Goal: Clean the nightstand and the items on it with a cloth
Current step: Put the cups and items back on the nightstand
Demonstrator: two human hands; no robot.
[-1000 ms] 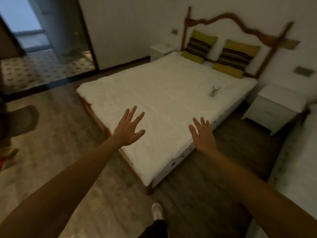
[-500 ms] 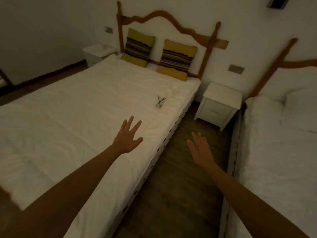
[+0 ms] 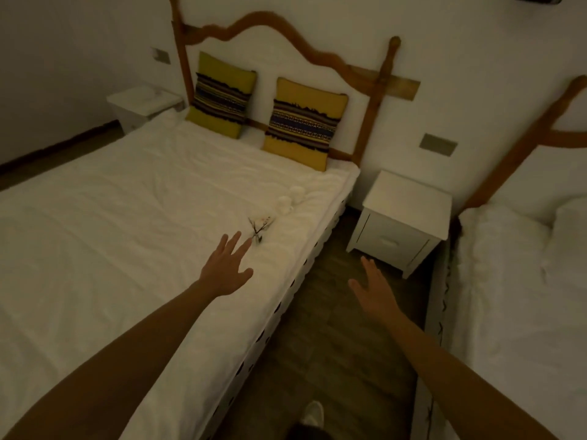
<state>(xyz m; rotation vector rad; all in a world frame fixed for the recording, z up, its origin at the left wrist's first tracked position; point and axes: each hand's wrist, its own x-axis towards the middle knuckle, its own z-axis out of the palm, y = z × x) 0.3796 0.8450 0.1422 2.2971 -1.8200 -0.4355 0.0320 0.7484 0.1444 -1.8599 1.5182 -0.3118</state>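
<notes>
Two hands: both stretched forward, empty, seen from the head camera.
Left hand (image 3: pixel 226 270): fingers spread wide, palm down, hovering over the bed's near right part; fingertips just short of a small dark sprig.
Right hand (image 3: pixel 374 289): open, fingers straight and together, over the floor strip, pointing toward 1 o'clock at the nightstand.
Nightstand (image 3: pixel 408 198): white, one drawer, bare top, standing between the two beds against the wall, at 1 o'clock from the right hand, near but apart.
Sprig (image 3: pixel 259 228): thin dark twigs with pale bits, lying on the sheet at 1 o'clock from the left hand.
White lumps (image 3: pixel 289 201): two small rounded white things on the sheet beyond the sprig; kind not clear.
Bed (image 3: pixel 111 233): white sheet, wavy wooden headboard, filling the left side.
Cushions (image 3: pixel 303 123): two, yellow with dark striped bands, propped upright against the headboard at 12 o'clock.
Second nightstand (image 3: pixel 141 104): white, at 11 o'clock beyond the bed's far corner.
Second bed (image 3: pixel 514 296): white, at 3 o'clock.
Floor (image 3: pixel 320 344): dark wood planks.
Shoe (image 3: pixel 313 412): pale toe at 6 o'clock.
</notes>
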